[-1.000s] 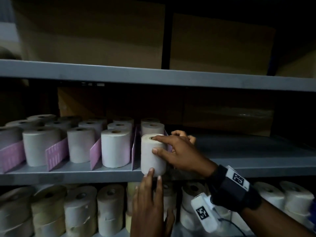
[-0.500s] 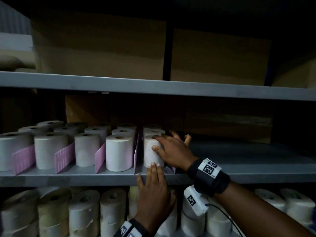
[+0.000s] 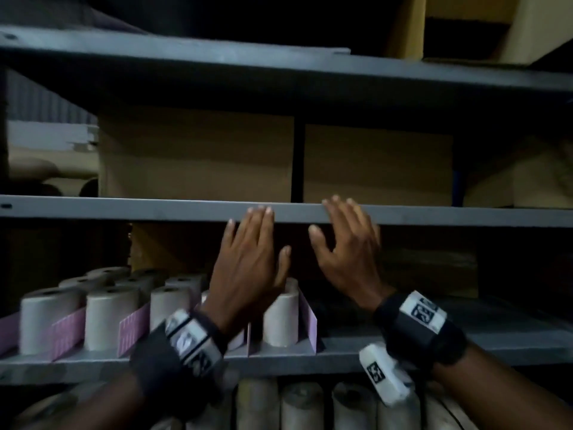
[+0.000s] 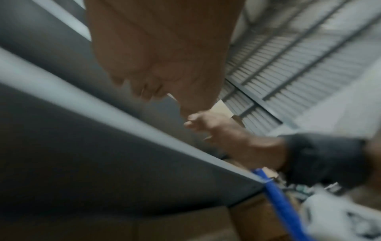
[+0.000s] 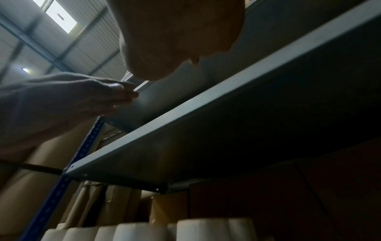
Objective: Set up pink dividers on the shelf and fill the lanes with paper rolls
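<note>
Left hand and right hand, grips empty with fingers spread, raised before the shelf; seat the next paper roll upright between pink dividers.

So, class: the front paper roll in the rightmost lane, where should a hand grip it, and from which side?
Grip the front paper roll round its curved wall, coming from the open shelf front. It stands upright and pink dividers flank both sides, so fingers likely fit best front and top.
</note>
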`<state>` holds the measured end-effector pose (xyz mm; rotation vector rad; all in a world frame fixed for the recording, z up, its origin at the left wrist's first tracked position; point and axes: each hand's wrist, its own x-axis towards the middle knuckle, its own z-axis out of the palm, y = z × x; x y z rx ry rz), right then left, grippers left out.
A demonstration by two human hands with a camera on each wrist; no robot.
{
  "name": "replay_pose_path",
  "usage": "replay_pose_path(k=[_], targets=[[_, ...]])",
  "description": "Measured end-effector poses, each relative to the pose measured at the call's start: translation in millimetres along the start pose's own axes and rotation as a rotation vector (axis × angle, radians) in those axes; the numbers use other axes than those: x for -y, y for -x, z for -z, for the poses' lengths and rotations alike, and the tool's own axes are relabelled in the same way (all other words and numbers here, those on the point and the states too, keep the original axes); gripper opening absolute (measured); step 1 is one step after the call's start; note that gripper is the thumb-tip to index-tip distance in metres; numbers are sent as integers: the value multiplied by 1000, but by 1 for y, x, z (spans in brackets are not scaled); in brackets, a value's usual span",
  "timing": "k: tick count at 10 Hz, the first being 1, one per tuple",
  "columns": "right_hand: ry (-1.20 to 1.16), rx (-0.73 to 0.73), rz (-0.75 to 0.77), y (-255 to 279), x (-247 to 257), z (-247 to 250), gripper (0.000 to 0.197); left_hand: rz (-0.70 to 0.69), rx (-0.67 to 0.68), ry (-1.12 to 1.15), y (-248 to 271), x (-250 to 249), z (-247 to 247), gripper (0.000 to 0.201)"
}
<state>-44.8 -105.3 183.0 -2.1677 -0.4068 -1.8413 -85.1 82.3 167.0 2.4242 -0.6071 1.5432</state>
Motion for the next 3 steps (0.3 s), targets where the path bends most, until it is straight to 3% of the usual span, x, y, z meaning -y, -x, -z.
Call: replay_pose_path(k=[1, 3], targets=[[88, -39, -62, -45, -2, 8, 64, -37, -40, -88, -54, 6, 20, 71], [207, 62, -37, -88, -9, 13, 71, -26, -122, -169, -100, 12, 29, 76]])
